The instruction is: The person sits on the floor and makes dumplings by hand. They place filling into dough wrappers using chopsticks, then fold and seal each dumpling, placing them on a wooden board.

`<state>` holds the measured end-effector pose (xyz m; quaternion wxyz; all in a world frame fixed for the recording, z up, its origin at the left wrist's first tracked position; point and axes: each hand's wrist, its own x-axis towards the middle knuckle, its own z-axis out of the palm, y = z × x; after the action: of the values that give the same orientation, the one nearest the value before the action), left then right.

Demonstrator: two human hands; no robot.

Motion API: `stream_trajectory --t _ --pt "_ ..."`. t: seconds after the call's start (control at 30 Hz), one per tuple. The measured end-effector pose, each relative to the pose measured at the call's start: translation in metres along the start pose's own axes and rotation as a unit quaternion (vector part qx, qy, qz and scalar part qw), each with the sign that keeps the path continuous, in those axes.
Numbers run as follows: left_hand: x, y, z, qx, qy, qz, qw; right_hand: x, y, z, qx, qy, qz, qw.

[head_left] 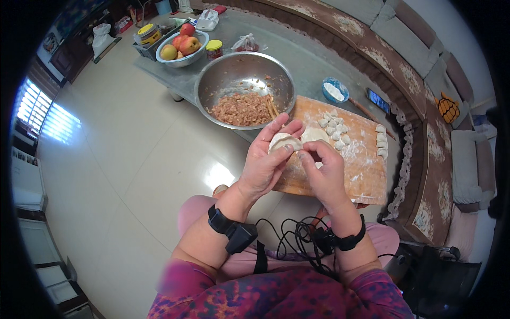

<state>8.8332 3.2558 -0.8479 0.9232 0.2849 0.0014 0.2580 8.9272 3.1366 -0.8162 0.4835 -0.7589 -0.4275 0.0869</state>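
A folded round of dough, shaped like a dumpling (280, 140), rests in my left hand (264, 159), with the thumb over its near side. My right hand (324, 169) pinches its right end between thumb and fingers. Just behind my hands, flat dough wrappers (315, 134) lie on a floured wooden board (366, 173). Several small dough lumps (334, 127) are bunched on the board, and a row of white dumplings (381, 141) lines its right side. Ahead stands a large steel bowl (210, 87) with minced filling (243, 109) and chopsticks (272, 108) in it.
On the glass table (303, 58) are a blue bowl of flour (335, 90), a phone (377, 100), a rolling pin (366, 112), a fruit bowl (183, 61) and a yellow-lidded jar (214, 49). A sofa (404, 74) runs along the right. Black cables (292, 234) lie across my lap.
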Motion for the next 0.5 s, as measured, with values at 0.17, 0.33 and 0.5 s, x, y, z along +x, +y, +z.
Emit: stream_trajectory --t 0.17,0.33,0.5 --pt "-0.004 -0.006 0.005 0.127 -0.047 0.021 0.991 -0.002 0.002 0.015 0.017 0.044 -0.126 0.991" --pt "-0.001 -0.014 0.006 0.472 -0.055 0.160 0.865 0.002 0.010 0.010 -0.052 0.071 -0.224 0.971" --pt "-0.001 -0.018 0.011 0.640 -0.012 0.336 0.691 0.004 0.017 -0.003 -0.068 0.081 -0.232 0.967"
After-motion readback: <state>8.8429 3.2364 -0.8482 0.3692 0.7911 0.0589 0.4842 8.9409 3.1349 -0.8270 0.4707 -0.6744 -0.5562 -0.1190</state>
